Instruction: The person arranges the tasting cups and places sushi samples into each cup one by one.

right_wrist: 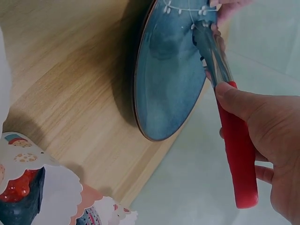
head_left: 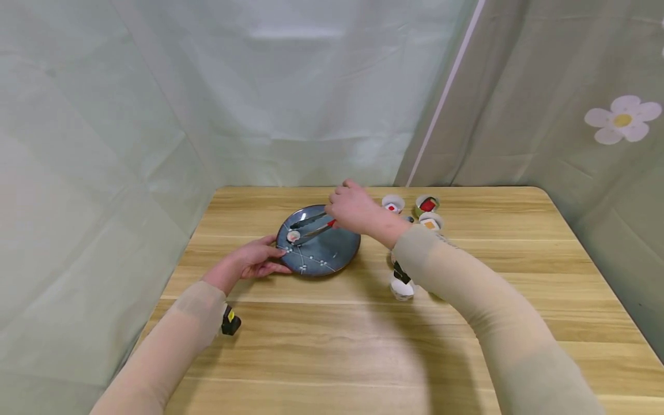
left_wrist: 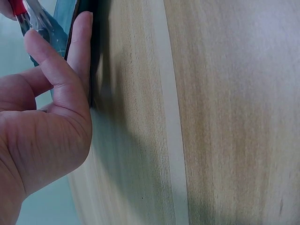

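A round blue-grey plate (head_left: 337,251) with a white blossom pattern lies toward the left of the table. My left hand (head_left: 259,258) holds its left rim, thumb over the edge and other fingers lower along the side. Above the plate, my right hand (head_left: 355,207) grips tongs by their red handle (right_wrist: 239,154). The dark tips of the tongs (head_left: 313,232) reach down to the plate's left part. Right at those tips is a small round piece (head_left: 293,236), whitish with a pinkish centre; I cannot tell whether they pinch it.
Several small patterned paper cups stand right of the plate, partly hidden by my right forearm. One white cup (head_left: 393,202) shows a red-and-white piece, and a green cup (head_left: 426,206) holds something red. Pale curtains (head_left: 332,104) hang behind the wooden table (head_left: 321,346).
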A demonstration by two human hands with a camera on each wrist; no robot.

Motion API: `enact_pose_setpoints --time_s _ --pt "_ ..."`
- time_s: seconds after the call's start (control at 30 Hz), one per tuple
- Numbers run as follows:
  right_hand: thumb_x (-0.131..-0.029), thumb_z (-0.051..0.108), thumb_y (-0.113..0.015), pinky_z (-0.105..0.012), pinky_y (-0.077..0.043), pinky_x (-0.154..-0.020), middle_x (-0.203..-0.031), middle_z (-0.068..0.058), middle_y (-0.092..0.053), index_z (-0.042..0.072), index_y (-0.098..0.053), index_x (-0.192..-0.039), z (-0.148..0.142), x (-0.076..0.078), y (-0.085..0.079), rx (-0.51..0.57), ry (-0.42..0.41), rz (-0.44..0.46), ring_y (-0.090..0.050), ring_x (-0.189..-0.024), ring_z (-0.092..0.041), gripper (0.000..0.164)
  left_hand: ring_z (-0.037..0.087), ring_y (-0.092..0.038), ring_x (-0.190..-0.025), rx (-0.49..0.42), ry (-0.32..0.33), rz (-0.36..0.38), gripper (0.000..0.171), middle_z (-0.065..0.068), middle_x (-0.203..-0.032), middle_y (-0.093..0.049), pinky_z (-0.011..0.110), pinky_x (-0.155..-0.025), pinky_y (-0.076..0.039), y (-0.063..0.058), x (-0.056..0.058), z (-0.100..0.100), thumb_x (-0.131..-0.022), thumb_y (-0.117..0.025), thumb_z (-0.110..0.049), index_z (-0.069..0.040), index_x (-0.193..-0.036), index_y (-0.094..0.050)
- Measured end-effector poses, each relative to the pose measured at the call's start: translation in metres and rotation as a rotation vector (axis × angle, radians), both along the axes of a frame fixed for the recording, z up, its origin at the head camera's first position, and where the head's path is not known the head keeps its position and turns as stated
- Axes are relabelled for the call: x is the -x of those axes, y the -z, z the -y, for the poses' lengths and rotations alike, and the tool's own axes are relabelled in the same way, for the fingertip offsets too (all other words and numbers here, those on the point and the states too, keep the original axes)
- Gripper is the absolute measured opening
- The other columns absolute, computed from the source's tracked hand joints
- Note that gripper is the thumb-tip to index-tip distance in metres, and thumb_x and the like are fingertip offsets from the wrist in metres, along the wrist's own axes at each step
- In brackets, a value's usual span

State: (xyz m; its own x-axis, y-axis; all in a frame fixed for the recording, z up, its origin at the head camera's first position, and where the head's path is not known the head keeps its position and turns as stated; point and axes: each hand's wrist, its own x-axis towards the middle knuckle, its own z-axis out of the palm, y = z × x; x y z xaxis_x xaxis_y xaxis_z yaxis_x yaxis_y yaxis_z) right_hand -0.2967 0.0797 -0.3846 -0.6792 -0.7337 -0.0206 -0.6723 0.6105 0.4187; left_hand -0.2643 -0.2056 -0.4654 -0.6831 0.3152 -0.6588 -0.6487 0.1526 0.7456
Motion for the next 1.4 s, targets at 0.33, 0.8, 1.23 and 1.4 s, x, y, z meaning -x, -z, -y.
enact_pose_setpoints --time_s 0.33,0.8,1.23,1.4 --pt "-0.091 0.051 -0.074 -0.045 -0.040 -0.098 -0.109 0.000 -0.070 0.020 -0.077 -0.113 -0.0006 0.0002 0.0003 0.013 0.006 0.020 -0.060 -0.103 -0.022 0.037 0.025 -0.077 -0.084 -0.002 0.001 -0.005 0.077 0.021 -0.106 -0.074 0.019 -0.056 -0.056 0.0004 0.0006 0.0001 -0.109 -0.050 -0.014 -0.027 -0.166 0.000" --pt "-0.093 0.049 -0.072 -0.043 -0.040 -0.095 -0.107 0.000 -0.069 0.022 -0.076 -0.116 0.0001 -0.0004 0.0017 -0.004 0.025 0.062 -0.058 -0.099 -0.022 0.036 0.025 -0.077 -0.085 0.004 0.007 -0.002 0.077 0.022 -0.107 -0.073 0.019 -0.057 -0.056 -0.0034 -0.0011 -0.0009 -0.109 -0.050 -0.014 -0.027 -0.166 0.000" --pt "-0.093 0.048 -0.074 -0.045 -0.040 -0.099 -0.106 0.000 -0.069 0.021 -0.076 -0.118 -0.0002 -0.0003 0.0035 0.017 0.016 0.050 -0.058 -0.099 -0.023 0.037 0.027 -0.077 -0.087 0.003 0.005 0.000 0.077 0.022 -0.108 -0.073 0.019 -0.056 -0.056 -0.0027 -0.0002 0.0004 -0.109 -0.050 -0.014 -0.027 -0.166 -0.001" --pt "-0.092 0.047 -0.075 -0.045 -0.041 -0.100 -0.106 0.000 -0.070 0.021 -0.076 -0.117 -0.0036 -0.0002 0.0031 0.040 -0.007 0.032 -0.059 -0.100 -0.022 0.036 0.026 -0.077 -0.086 0.002 0.003 -0.002 0.077 0.022 -0.108 -0.073 0.019 -0.055 -0.056 -0.0021 0.0000 0.0000 -0.109 -0.050 -0.013 -0.027 -0.166 -0.001"
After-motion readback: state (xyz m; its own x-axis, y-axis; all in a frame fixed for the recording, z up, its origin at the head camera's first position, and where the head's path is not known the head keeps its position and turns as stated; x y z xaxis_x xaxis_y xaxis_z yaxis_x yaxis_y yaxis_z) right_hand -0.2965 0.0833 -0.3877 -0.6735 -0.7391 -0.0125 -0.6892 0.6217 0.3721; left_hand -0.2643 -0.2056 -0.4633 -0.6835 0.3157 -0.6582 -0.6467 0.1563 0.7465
